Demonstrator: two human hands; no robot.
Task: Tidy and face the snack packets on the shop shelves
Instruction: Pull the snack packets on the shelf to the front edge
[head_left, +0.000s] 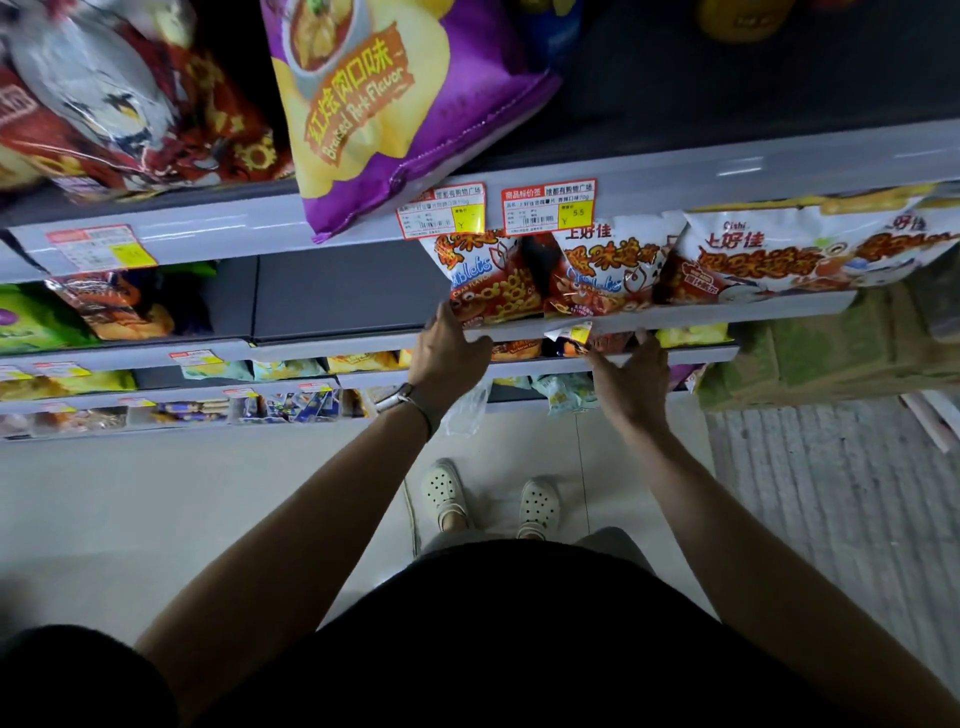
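Both hands are loose, fingers spread, gripping nothing. The left hand (451, 353) has its fingertips at the bottom edge of the leftmost crab-flavour packet (488, 280), where it meets the grey shelf lip (727, 306). The right hand (631, 382) sits just below that lip. More red-and-white packets (769, 260) stand in a row to the right. Above, a purple packet (395, 114) overhangs the upper shelf beside the price tags (548, 208). Below lie a pale tiled floor (156, 519) and a grey mat (831, 493).
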